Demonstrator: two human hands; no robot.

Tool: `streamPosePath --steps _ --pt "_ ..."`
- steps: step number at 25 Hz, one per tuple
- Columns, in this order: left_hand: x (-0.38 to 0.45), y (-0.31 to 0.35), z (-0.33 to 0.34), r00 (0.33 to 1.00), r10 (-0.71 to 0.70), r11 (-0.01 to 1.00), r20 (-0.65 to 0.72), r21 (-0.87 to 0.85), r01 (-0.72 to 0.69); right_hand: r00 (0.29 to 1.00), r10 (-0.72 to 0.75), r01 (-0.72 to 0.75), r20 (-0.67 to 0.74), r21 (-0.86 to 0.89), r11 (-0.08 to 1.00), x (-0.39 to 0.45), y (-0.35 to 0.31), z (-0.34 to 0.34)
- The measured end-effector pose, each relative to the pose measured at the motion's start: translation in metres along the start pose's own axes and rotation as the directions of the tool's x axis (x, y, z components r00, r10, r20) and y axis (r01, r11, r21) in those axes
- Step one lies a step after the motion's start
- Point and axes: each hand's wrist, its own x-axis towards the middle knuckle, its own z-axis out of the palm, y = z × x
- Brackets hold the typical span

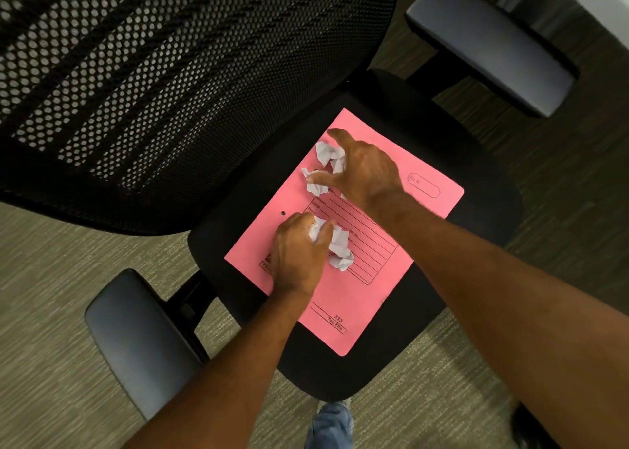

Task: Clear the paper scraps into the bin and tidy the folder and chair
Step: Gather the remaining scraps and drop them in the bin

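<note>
Left hand [299, 254] clutches the nearer paper scrap [340, 247]; right hand [366, 172] curls around the farther scrap [326, 155]; both seem featherlight, crushable, grabbable anywhere.

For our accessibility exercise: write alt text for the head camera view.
A person's left hand and right hand each grip crumpled paper scraps lying on a pink folder, which rests on the black seat of a mesh-backed office chair.

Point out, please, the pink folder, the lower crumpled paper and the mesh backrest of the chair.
pink folder [357, 298]: head view, bare lower part of its cover.
lower crumpled paper [340, 246]: head view, middle of the white wad.
mesh backrest [170, 74]: head view, middle of the black mesh.
</note>
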Motion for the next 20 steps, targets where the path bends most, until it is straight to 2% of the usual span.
streamPosePath --steps 2,4,8,12,15,17,20 --pt "-0.002 0.001 0.005 0.999 0.052 0.997 -0.014 0.063 -0.051 0.998 0.009 0.000 0.070 -0.138 0.990 -0.002 0.005 0.009" --pt "-0.003 0.003 0.008 0.995 0.102 0.984 -0.018 0.147 -0.098 0.998 -0.005 0.017 0.061 -0.201 0.979 -0.007 0.011 0.014" --pt "-0.002 0.007 0.013 0.983 0.181 0.960 -0.020 0.220 -0.172 0.998 -0.061 0.064 0.025 -0.124 0.990 -0.011 0.023 0.013" --pt "0.003 0.006 0.009 0.964 0.246 0.943 0.103 0.203 -0.262 0.997 -0.073 0.074 -0.010 0.044 0.996 -0.022 0.037 0.007" --pt "0.012 0.009 0.005 0.965 0.207 0.953 0.159 0.191 -0.236 0.996 -0.058 0.067 -0.064 0.150 0.986 -0.031 0.043 0.002" --pt "0.013 0.013 0.006 0.977 0.167 0.973 0.134 0.139 -0.185 0.997 -0.018 0.036 -0.075 0.244 0.969 -0.038 0.045 0.001" --pt "0.011 0.015 0.009 0.996 0.044 0.999 0.077 -0.014 -0.043 0.992 0.115 -0.090 -0.057 0.330 0.940 -0.050 0.052 0.001"
